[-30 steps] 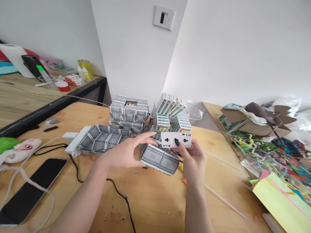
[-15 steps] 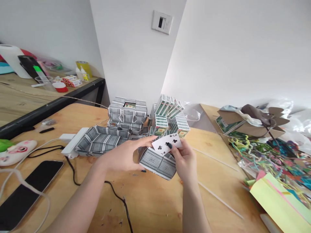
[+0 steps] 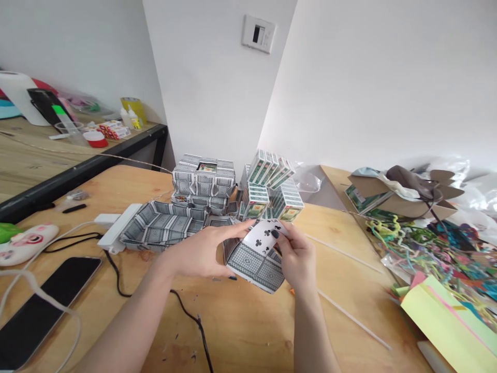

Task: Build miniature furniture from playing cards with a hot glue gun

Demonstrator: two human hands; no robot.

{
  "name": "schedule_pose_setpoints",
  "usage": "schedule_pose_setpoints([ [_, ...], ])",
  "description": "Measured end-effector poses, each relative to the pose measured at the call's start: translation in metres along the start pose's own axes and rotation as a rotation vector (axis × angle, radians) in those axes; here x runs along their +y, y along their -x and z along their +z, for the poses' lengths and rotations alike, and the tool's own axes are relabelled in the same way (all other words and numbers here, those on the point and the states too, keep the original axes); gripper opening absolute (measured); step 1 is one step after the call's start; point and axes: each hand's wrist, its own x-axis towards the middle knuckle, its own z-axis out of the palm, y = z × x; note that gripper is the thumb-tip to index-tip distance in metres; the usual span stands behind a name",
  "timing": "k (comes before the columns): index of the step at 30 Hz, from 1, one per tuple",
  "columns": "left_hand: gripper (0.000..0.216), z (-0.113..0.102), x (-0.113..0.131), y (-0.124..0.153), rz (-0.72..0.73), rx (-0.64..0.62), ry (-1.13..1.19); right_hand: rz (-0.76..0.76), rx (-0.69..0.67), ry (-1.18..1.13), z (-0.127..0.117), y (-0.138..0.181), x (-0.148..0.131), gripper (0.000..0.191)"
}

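My left hand (image 3: 204, 249) grips a small box made of grey-patterned playing cards (image 3: 254, 267) at its left side, thumb low and fingers along the top. Between the thumb and fingers of my right hand (image 3: 298, 256) is a playing card (image 3: 261, 238) with black clubs, face up. It lies slanted over the box's upper edge, and my left fingertips come close to its top corner. Behind my left hand stands an open tray of folded cards (image 3: 165, 224). Farther back is a larger lidded box covered in cards (image 3: 204, 181).
Stacked card packs (image 3: 267, 181) stand behind my hands. At left lie a white power strip (image 3: 120, 228), a phone (image 3: 50, 311) and a black cable (image 3: 190, 316). Thin white sticks (image 3: 353, 318), a craft-scrap pile (image 3: 435, 254) and yellow paper (image 3: 446, 321) are at right.
The clubs card has turned steeper and come down closer against the box. Both hands and the box have shifted slightly right and toward me.
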Motion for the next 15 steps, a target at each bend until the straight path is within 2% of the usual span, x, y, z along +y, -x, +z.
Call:
schedule_pose_setpoints([
  [10, 0.081, 0.0022, -0.0042, -0.0036, 0.122, -0.015, -0.101, -0.238, 0.015, 0.205, -0.0058, 0.0018, -0.0059, 0.022],
  [15, 0.079, 0.0039, -0.01, -0.0035, 0.151, 0.008, -0.11, -0.276, 0.001, 0.236, -0.0054, 0.0026, -0.0076, 0.022],
])
